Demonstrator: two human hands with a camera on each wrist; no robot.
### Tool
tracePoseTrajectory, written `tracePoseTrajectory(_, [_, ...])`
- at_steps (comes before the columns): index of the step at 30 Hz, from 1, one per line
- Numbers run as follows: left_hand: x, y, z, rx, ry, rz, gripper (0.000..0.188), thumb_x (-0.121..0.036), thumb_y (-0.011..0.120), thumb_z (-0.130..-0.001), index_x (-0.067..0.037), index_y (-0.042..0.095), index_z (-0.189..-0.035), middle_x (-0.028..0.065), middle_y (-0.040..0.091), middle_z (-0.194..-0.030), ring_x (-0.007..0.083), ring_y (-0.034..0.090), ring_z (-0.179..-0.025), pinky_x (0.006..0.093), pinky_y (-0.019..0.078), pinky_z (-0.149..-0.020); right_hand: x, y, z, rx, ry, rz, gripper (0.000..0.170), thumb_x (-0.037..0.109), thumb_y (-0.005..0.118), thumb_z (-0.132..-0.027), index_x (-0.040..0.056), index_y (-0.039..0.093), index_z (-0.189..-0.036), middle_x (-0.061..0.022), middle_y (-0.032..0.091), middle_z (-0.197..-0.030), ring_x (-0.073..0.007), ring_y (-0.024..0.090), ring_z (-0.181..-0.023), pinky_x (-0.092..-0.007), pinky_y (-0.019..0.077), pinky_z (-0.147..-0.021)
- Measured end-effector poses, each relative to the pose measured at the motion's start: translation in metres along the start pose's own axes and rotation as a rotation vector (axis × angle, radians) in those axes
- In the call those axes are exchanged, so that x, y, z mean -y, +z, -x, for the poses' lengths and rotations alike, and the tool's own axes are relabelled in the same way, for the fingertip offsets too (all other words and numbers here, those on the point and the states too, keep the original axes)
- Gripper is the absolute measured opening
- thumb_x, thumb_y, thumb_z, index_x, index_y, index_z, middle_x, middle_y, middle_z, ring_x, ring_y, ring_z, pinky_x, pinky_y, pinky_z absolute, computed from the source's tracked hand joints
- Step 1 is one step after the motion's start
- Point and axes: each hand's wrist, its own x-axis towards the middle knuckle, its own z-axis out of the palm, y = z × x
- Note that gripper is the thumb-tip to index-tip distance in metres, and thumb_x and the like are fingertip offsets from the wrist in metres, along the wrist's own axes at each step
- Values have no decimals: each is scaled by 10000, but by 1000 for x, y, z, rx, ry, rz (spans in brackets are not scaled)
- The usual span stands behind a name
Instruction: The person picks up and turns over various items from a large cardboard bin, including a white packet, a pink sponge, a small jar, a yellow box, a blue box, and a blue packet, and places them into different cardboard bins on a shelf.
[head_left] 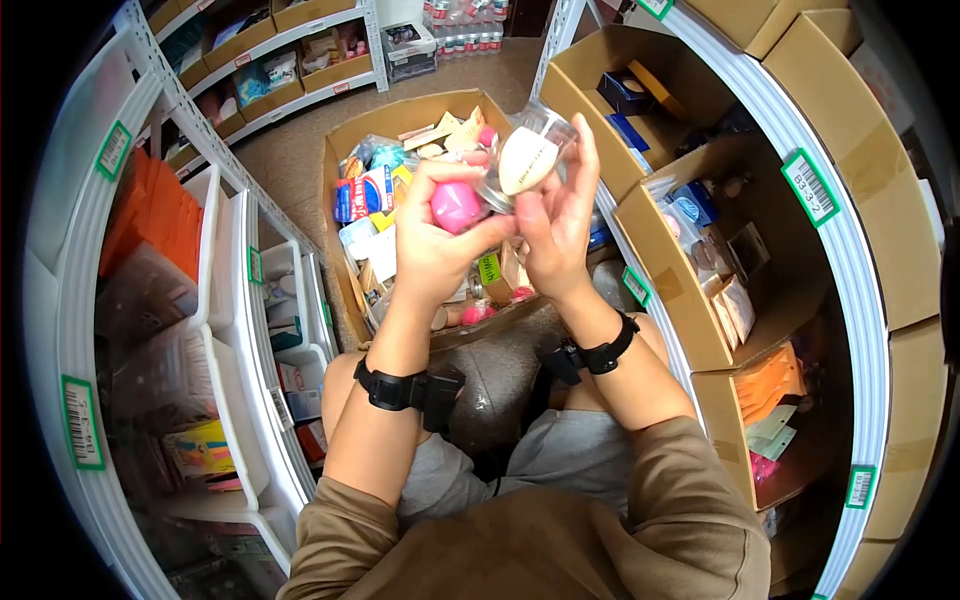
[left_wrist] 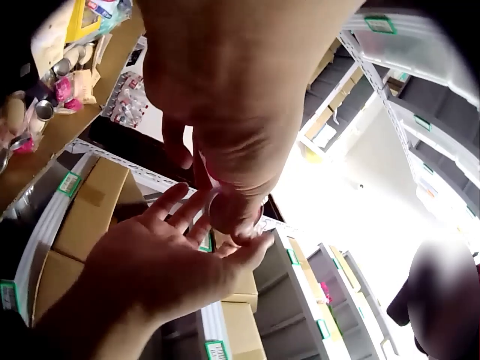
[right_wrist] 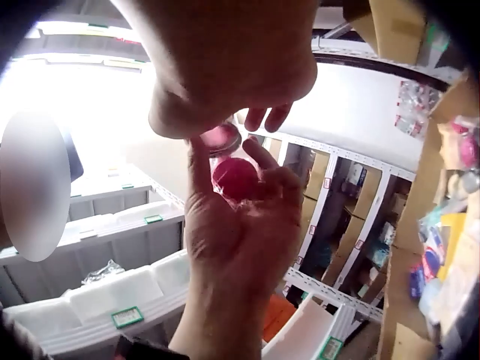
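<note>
Over the right edge of the carton (head_left: 395, 113): left hand (head_left: 425, 250), fingers curled round pink piece (head_left: 456, 207); right hand (head_left: 560, 235), fingers gripping clear-cased cream sponge (head_left: 528, 160). Light pressure should prevent crushing.

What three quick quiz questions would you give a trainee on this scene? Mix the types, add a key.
1. Multiple choice: the left hand holds a makeup sponge of which colour?
(a) green (b) pink (c) black
2. True or false: the right hand holds a clear plastic case with a cream makeup sponge in it.
3. Fill in: in the head view, the barcoded shelf labels have ___ frames.

Key: 1. b; 2. true; 3. green.
</note>
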Motion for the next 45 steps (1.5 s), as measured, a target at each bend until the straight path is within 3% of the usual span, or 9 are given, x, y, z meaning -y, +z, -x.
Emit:
tracePoseTrajectory(4, [3,-8,0,77,142,-387,361,0,823,-625,-50,607,-910,111,595,-1114,226,570,-1069,344,443,-957,-2,-16,-6,200,167,163,975,118,689,-862,27,-10,-1535,-172,422,-1295,-251,548,-1209,-368,479,-965])
tracePoseTrajectory(10, [-9,-23,-7,29,-6,-186,409,-76,763,-768,-52,585,-1135,70,603,-1105,135,579,-960,292,470,-874,12,-28,-21,161,319,-64,737,-18,751,-754,8,377,-1388,-119,497,-1228,-197,555,-1151,-326,484,-963])
tracePoseTrajectory(13, [-8,-26,-6,-30,-136,-7,491,-111,728,-810,-48,539,-1258,56,618,-994,92,569,-784,229,461,-690,17,-41,-29,352,72,274,590,1,802,-711,-12,553,-1246,-80,544,-1205,-174,537,-1142,-326,443,-992])
tracePoseTrajectory(18, [-2,-21,-1,41,-209,-34,412,-172,698,-865,-51,549,-1229,21,606,-839,82,554,-691,216,434,-609,15,-35,-21,258,215,62,714,-27,780,-742,9,406,-1349,-122,550,-1229,-180,552,-1144,-319,464,-985])
tracePoseTrajectory(19, [-3,-20,-1,7,-259,41,370,-139,731,-845,-38,593,-1173,38,630,-1094,110,583,-1003,260,470,-891,13,-34,-20,220,246,-17,726,-37,771,-751,21,360,-1347,-135,551,-1235,-185,562,-1137,-316,481,-965])
tracePoseTrajectory(20, [-3,-21,0,16,-259,48,370,-139,731,-845,-38,593,-1173,38,630,-1094,110,583,-1003,260,470,-891,12,-34,-20,180,273,-93,739,-47,761,-761,34,313,-1344,-147,552,-1241,-189,572,-1130,-313,498,-946])
tracePoseTrajectory(25, [-1,-12,-2,-53,-270,16,385,-180,703,-873,-57,553,-1206,6,596,-829,77,559,-682,220,459,-608,7,-36,-19,124,251,-123,695,-11,767,-778,78,294,-1279,-153,569,-1237,-192,617,-1069,-279,532,-843])
tracePoseTrajectory(32, [6,2,-4,-5,-293,119,327,-174,652,-921,-82,523,-1207,6,605,-851,77,568,-710,219,430,-599,36,-43,-22,81,256,-131,616,7,683,-870,25,356,-1392,-146,516,-1290,-197,569,-1144,-301,517,-913])
tracePoseTrajectory(45, [5,39,11,-54,-287,447,335,-127,661,-909,-63,525,-1209,62,646,-967,123,646,-778,218,480,-595,110,-133,-53,427,544,516,567,-13,546,-865,74,425,-1412,-80,624,-1125,-138,620,-940,-264,519,-788])
